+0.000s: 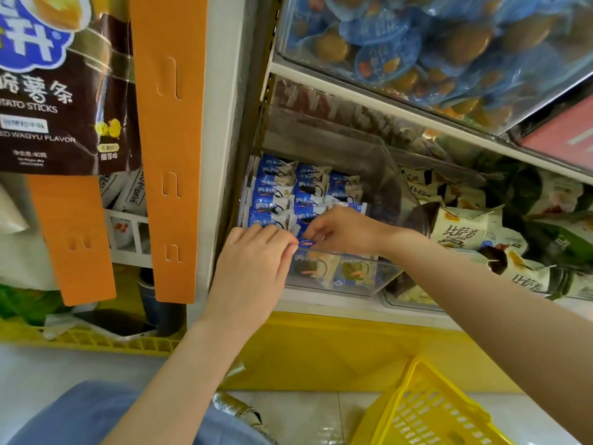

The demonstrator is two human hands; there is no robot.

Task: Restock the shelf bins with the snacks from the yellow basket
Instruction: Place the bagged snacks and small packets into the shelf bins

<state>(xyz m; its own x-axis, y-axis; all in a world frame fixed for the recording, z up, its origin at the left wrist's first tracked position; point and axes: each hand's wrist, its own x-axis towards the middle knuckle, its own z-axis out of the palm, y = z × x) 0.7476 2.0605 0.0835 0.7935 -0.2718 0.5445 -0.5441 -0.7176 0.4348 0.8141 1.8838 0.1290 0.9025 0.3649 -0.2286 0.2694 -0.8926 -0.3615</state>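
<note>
**Both hands gripping a packet at the bin's front rim**

The left hand and right hand are pinching one glossy blue-and-white snack packet between curled fingers, over the front rim of the clear plastic bin. Flat stacked packets are lying in rows inside. The slotted yellow basket is sitting on the floor below.

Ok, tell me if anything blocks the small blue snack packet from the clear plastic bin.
Nothing visible. The left hand and right hand pinch the small blue snack packet at the open front of the clear plastic bin.
</note>
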